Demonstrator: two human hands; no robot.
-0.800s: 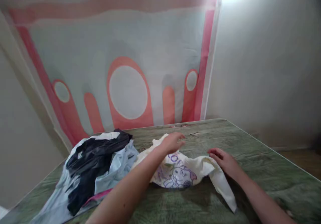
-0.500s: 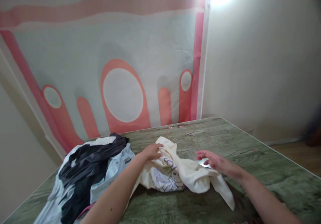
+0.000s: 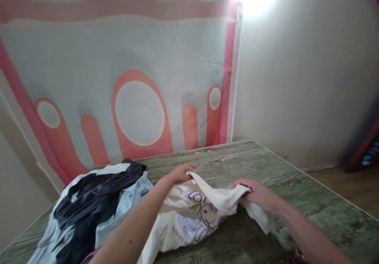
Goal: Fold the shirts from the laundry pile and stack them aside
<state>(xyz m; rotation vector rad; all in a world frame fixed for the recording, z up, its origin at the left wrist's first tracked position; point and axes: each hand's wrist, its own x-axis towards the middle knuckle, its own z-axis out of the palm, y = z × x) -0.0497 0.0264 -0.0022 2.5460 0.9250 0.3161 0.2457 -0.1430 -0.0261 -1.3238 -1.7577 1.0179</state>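
A cream T-shirt (image 3: 189, 220) with a purple cartoon print lies on the green table (image 3: 266, 165) in front of me. My left hand (image 3: 179, 173) pinches the shirt's far edge near its top. My right hand (image 3: 256, 193) is closed on the cloth at the right, where a sleeve hangs down. A band of fabric is stretched taut between the two hands, lifted a little off the table.
A heap of black and pale blue clothes (image 3: 89, 208) lies at the left of the table, touching the shirt. A pink and white patterned sheet (image 3: 133, 78) hangs on the wall behind. Wooden furniture (image 3: 364, 149) stands on the floor at the far right.
Both hands have gone from resting on the shirt to gripping it. They have lifted and pulled its upper edge taut, and the print now faces up.
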